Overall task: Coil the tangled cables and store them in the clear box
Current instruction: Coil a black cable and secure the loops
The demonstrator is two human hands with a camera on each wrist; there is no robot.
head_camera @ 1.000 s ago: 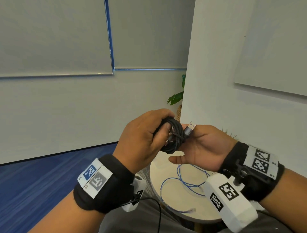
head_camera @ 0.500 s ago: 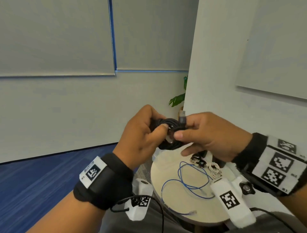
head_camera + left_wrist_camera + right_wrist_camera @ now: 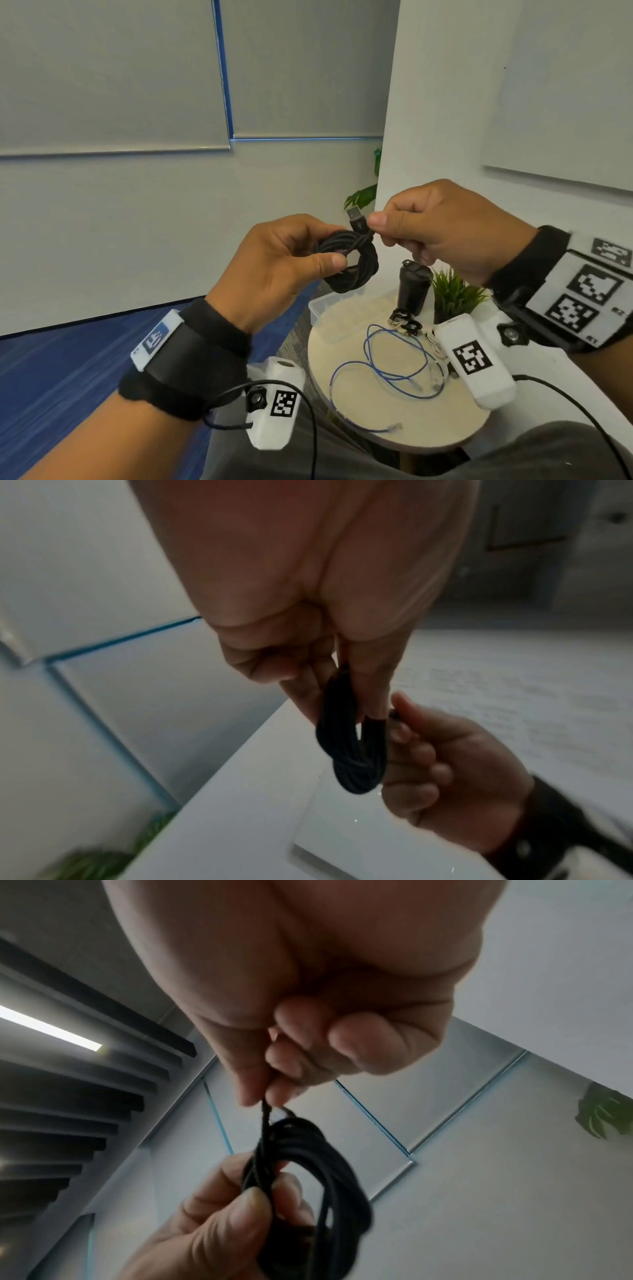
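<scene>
An office — roller blinds [image 3: 113, 72], blue carpet [image 3: 61, 370], small round table [image 3: 404, 421].

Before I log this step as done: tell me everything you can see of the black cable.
The black cable is wound into a small, tight coil of several loops, braided by its look, held in the air above the round table. The left hand grips one side of the coil; the right hand pinches its free end just below the USB plug, which points up.

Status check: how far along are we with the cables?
The black cable is coiled. The left hand grips the coil while the right hand pinches its plug end. Still loose on the round table: the blue cable. Nothing visible in the clear box yet.
</scene>
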